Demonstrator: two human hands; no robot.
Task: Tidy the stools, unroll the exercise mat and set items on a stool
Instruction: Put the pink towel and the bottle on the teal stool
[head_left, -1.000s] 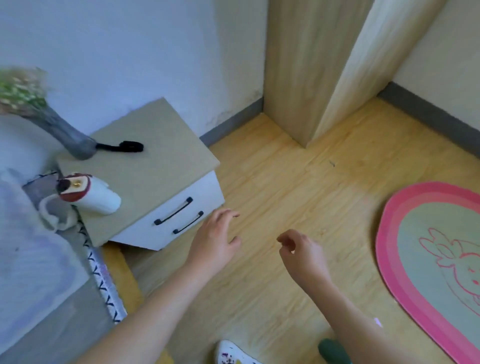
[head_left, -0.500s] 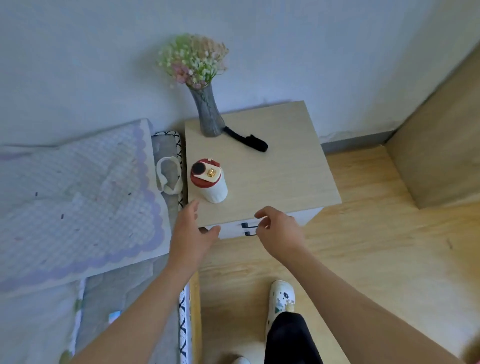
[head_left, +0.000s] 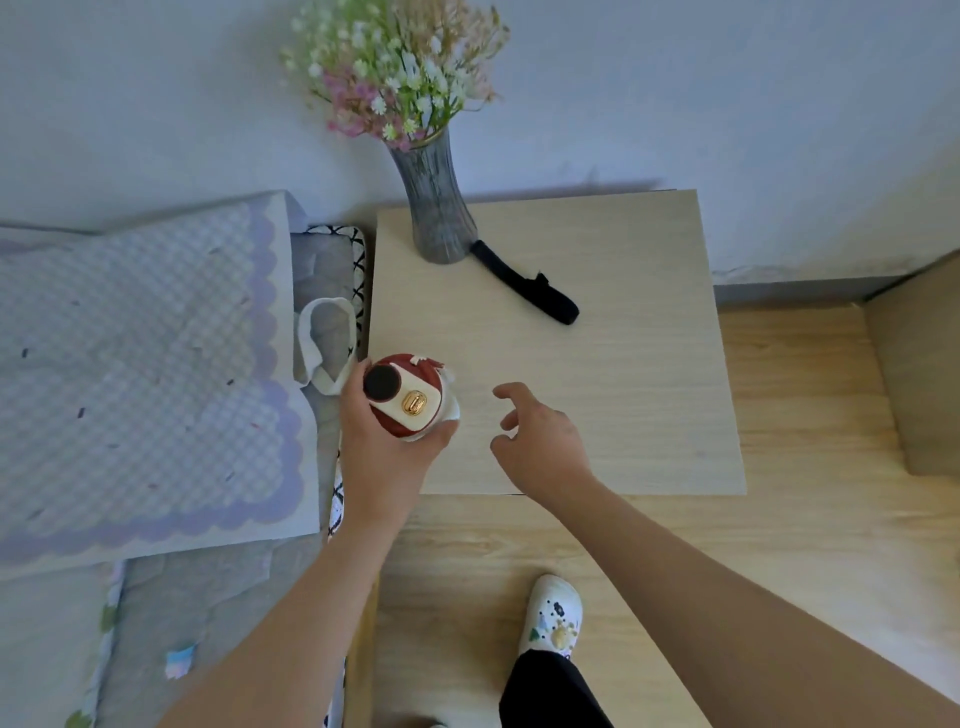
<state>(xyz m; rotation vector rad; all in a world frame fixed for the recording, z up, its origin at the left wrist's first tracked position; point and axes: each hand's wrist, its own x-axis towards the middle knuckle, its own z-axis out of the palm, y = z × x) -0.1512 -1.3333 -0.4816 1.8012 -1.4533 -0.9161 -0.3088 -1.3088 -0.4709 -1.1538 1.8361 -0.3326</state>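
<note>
Got the fingers (head_left: 353, 384) of the left hand (head_left: 384, 457) wrapped round a white bottle (head_left: 408, 397) with a red lid, at the near left corner of the nightstand (head_left: 623, 389). Lifted or resting, hard to say from above. Holding nothing in the right hand (head_left: 540, 441), fingers loosely curled, hovering near it. Can see a flower vase (head_left: 436, 208) further back, with a black strap (head_left: 530, 286) right beside.

No readable text or labels anywhere.
</note>
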